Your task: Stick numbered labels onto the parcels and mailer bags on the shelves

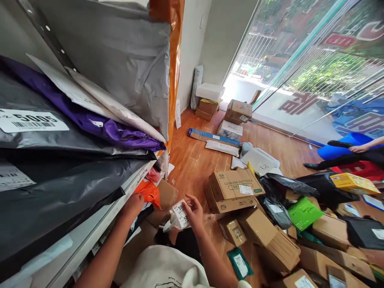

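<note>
My right hand (pixel 194 214) pinches a strip of white printed labels (pixel 181 214) between thumb and fingers, with "50" readable on it. Whitish, partly see-through wrapping lies just behind and below the strip. At the lower shelf, my left hand (pixel 134 205) is beside an orange bag (pixel 150 194); its fingers are mostly hidden, and whether it grips the bag does not show. A brown cardboard box (pixel 168 195) stands right of the bag. Above my left arm, a black parcel (pixel 27 108) labelled 5005 lies on the shelf with a purple parcel (pixel 120 134).
The metal shelf edge (pixel 99 224) runs along my left. Cardboard boxes (pixel 237 186), black bags and a green parcel (pixel 304 214) crowd the floor at right. A long blue package (pixel 214 136) lies ahead. At far right, a person's leg and hand (pixel 360 148) show near a window.
</note>
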A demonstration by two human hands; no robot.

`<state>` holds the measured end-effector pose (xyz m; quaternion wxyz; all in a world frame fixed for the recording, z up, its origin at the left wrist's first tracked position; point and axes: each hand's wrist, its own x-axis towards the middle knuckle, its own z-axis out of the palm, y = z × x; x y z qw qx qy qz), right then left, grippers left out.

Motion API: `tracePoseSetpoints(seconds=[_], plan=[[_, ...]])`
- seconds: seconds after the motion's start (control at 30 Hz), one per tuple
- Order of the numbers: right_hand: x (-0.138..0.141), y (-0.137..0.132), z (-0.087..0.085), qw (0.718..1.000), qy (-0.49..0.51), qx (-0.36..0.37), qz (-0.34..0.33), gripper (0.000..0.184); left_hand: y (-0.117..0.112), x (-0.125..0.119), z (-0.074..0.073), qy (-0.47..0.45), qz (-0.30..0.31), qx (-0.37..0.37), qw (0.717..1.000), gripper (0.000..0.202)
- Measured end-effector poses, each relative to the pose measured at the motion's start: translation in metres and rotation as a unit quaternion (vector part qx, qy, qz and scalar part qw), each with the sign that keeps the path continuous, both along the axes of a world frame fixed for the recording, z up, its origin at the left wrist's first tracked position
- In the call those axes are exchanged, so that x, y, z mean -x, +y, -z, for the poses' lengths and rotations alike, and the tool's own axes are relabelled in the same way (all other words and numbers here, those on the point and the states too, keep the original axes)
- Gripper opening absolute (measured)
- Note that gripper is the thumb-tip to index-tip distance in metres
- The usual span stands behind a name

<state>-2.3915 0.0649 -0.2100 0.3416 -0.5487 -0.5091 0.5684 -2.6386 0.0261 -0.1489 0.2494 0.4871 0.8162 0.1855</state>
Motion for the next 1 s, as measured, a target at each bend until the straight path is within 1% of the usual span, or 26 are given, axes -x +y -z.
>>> tracePoseSetpoints(seconds=[0.07, 0.13, 0.23, 0.3, 0.37, 0.4, 0.43, 0.47, 0.5, 0.53, 0.6, 0.63, 0.7, 0.77, 0.83, 0.9, 0.97, 1.0], plan=[[-0.005, 0.000, -0.024, 0.999, 0.030, -0.024, 0.027, 0.051, -0.010, -0.024, -0.009, -0.060, -0.010, -0.040, 0.997, 0.035], [-0.006, -0.001, -0.047, 0.995, 0.063, -0.052, 0.054, 0.046, -0.012, -0.054, -0.020, -0.147, 0.013, -0.074, 0.986, 0.044], [-0.005, 0.003, -0.076, 0.985, 0.110, -0.110, 0.071, 0.035, 0.002, -0.094, -0.035, -0.275, 0.040, -0.099, 0.956, 0.057], [-0.003, 0.012, -0.089, 0.982, 0.133, -0.124, 0.045, 0.036, 0.017, -0.108, -0.042, -0.331, 0.033, -0.107, 0.937, 0.061], [-0.003, 0.024, -0.096, 0.982, 0.161, -0.101, -0.011, 0.046, 0.030, -0.115, -0.047, -0.357, 0.014, -0.112, 0.927, 0.057], [-0.004, 0.031, -0.096, 0.981, 0.172, -0.084, -0.042, 0.049, 0.036, -0.117, -0.049, -0.358, 0.003, -0.116, 0.927, 0.055], [-0.004, 0.039, -0.095, 0.979, 0.180, -0.066, -0.071, 0.047, 0.041, -0.119, -0.050, -0.353, -0.008, -0.121, 0.928, 0.052], [-0.005, 0.047, -0.091, 0.977, 0.184, -0.051, -0.094, 0.041, 0.045, -0.120, -0.050, -0.344, -0.018, -0.129, 0.930, 0.049], [-0.006, 0.055, -0.087, 0.976, 0.186, -0.038, -0.110, 0.033, 0.050, -0.121, -0.049, -0.330, -0.028, -0.138, 0.934, 0.047], [-0.008, 0.063, -0.081, 0.974, 0.189, -0.025, -0.121, 0.030, 0.056, -0.120, -0.047, -0.312, -0.039, -0.145, 0.938, 0.045], [-0.012, 0.079, -0.067, 0.970, 0.199, 0.012, -0.140, 0.034, 0.069, -0.111, -0.038, -0.261, -0.077, -0.147, 0.951, 0.042], [-0.014, 0.087, -0.061, 0.966, 0.205, 0.035, -0.152, 0.036, 0.077, -0.102, -0.032, -0.229, -0.107, -0.140, 0.957, 0.040], [-0.020, 0.104, -0.050, 0.956, 0.216, 0.086, -0.179, 0.040, 0.094, -0.076, -0.019, -0.147, -0.189, -0.114, 0.964, 0.030], [-0.026, 0.122, -0.042, 0.943, 0.223, 0.134, -0.209, 0.043, 0.112, -0.044, -0.004, -0.065, -0.262, -0.079, 0.960, 0.020], [-0.029, 0.140, -0.034, 0.930, 0.227, 0.166, -0.238, 0.046, 0.127, -0.015, 0.009, -0.016, -0.280, -0.048, 0.959, 0.016], [-0.027, 0.154, -0.024, 0.918, 0.227, 0.183, -0.267, 0.045, 0.137, 0.005, 0.022, 0.009, -0.270, -0.019, 0.963, 0.016], [-0.021, 0.164, -0.013, 0.910, 0.223, 0.191, -0.292, 0.044, 0.136, 0.014, 0.031, 0.030, -0.262, 0.012, 0.965, 0.018], [-0.016, 0.166, -0.007, 0.906, 0.221, 0.194, -0.304, 0.045, 0.132, 0.014, 0.035, 0.044, -0.261, 0.025, 0.964, 0.019]])
